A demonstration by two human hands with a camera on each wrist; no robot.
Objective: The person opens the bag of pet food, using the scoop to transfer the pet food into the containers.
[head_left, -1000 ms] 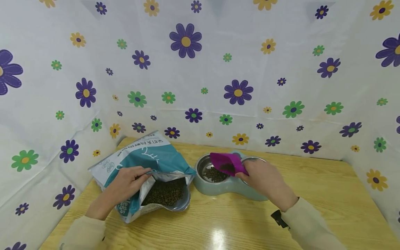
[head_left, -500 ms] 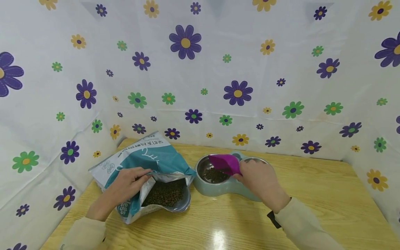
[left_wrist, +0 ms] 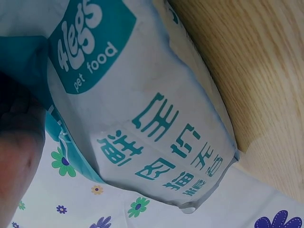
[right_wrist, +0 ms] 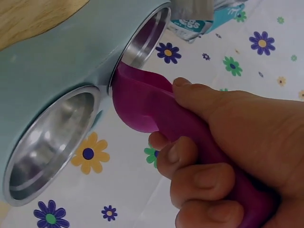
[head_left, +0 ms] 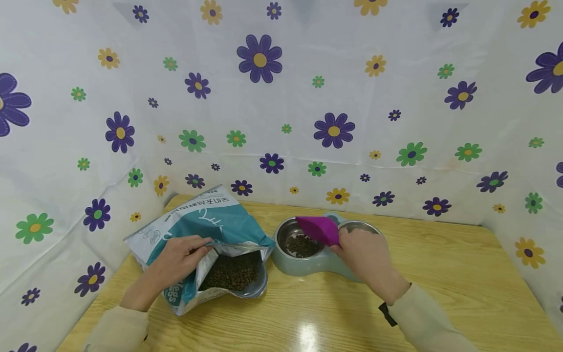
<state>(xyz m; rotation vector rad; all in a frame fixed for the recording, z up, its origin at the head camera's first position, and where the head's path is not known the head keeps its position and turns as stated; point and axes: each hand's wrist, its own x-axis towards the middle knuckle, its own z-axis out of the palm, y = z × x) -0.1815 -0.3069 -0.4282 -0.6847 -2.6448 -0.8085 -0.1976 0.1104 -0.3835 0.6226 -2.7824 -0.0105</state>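
Observation:
My right hand (head_left: 365, 256) grips the handle of a magenta scoop (head_left: 320, 230). In the head view the scoop is tipped over the left bowl (head_left: 287, 254) of a pale green double pet feeder (head_left: 303, 266), where brown kibble (head_left: 301, 246) covers part of the steel bottom. Fingers curl round the handle (right_wrist: 190, 128) in the right wrist view. On the left, my left hand (head_left: 180, 256) pinches the upper edge of an open blue and white pet food bag (head_left: 224, 210). Plenty of kibble shows inside the bag's mouth. In the left wrist view the bag (left_wrist: 142, 123) hides the left fingertips.
The feeder's right steel bowl (right_wrist: 52, 147) shows bare metal in the right wrist view. Everything stands on a wooden table (head_left: 334, 318). A white flowered cloth (head_left: 281, 107) hangs behind and at both sides.
Between the earlier frames and now, the scoop turned over above the left bowl, so its kibble no longer shows. The right hand shifted slightly; the left hand and bag stayed put.

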